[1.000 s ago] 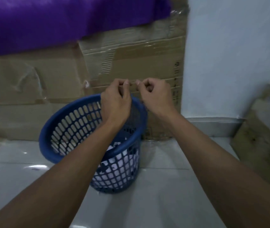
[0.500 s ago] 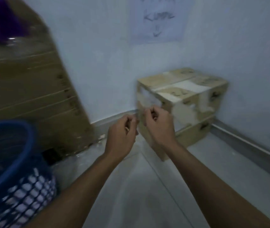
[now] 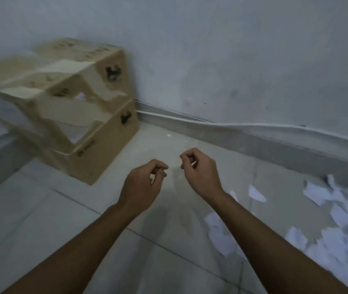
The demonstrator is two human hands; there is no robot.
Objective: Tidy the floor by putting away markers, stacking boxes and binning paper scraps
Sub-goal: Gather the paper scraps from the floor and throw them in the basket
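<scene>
Two tan cardboard boxes (image 3: 96, 115) stand stacked in the corner at the left, their paper skin torn in patches. White paper scraps (image 3: 336, 211) lie scattered on the tiled floor at the right. My left hand (image 3: 145, 185) and my right hand (image 3: 200, 172) hover side by side above the floor between the boxes and the scraps. Both have their fingers curled in, thumb against fingertips, and I see nothing held in either. The blue bin is out of view.
A grey skirting board with a white cable (image 3: 232, 124) runs along the far wall. The pale wall (image 3: 232, 49) closes the space behind. Bare floor tiles (image 3: 41, 230) spread to the left of my arms.
The view has swung right from the blue bin to the boxes and then to the scraps. My hands have dropped lower and drawn slightly apart.
</scene>
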